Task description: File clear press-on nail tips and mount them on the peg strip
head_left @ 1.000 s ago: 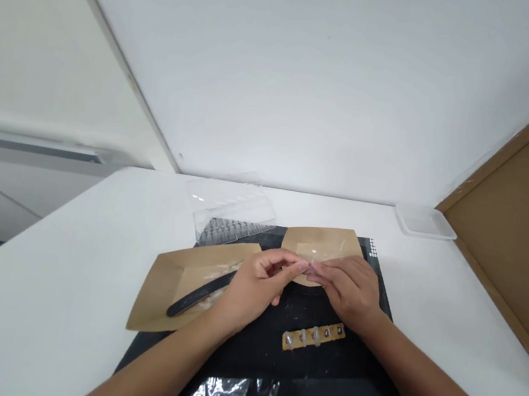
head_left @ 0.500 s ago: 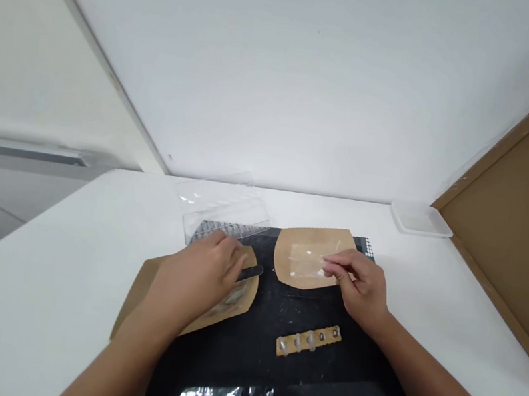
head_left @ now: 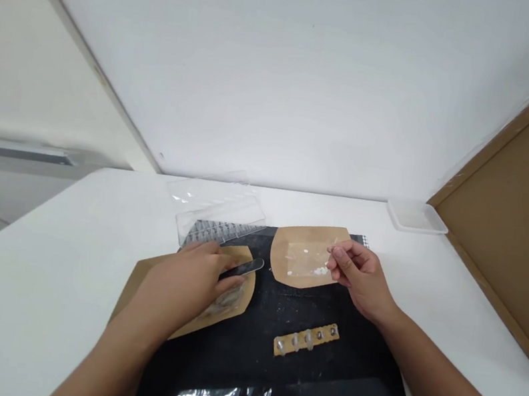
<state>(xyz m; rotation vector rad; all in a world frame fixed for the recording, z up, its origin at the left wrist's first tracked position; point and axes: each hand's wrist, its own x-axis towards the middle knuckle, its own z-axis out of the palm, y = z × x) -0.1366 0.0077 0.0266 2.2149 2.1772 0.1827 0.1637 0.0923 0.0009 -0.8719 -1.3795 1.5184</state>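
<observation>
My left hand [head_left: 199, 271] is closed round a dark nail file [head_left: 249, 268], whose rounded end sticks out to the right. Beneath that hand lies a brown paper pouch [head_left: 245, 299] with a clear window, partly covered by the hand and forearm. My right hand [head_left: 357, 267] is pinched at the fingertips, and a tiny piece at the tips is too small to name. It hovers at the right side of another brown pouch [head_left: 280, 255], whose window carries several white specks. Nearer me, a tan strip [head_left: 305, 340] bears a row of small clear and shiny pieces.
A glossy black sheet [head_left: 226, 367] covers part of the white table [head_left: 55, 264]. Clear plastic packaging [head_left: 221, 211] lies at the back left, with a shallow translucent tray [head_left: 416, 218] at the back right. Brown cardboard [head_left: 527, 201] stands along the right side, a white wall behind.
My left hand has turned, so more of the nail file shows. My right fingers have lifted slightly off the pouch window and pinch tighter. The view has shifted a little.
</observation>
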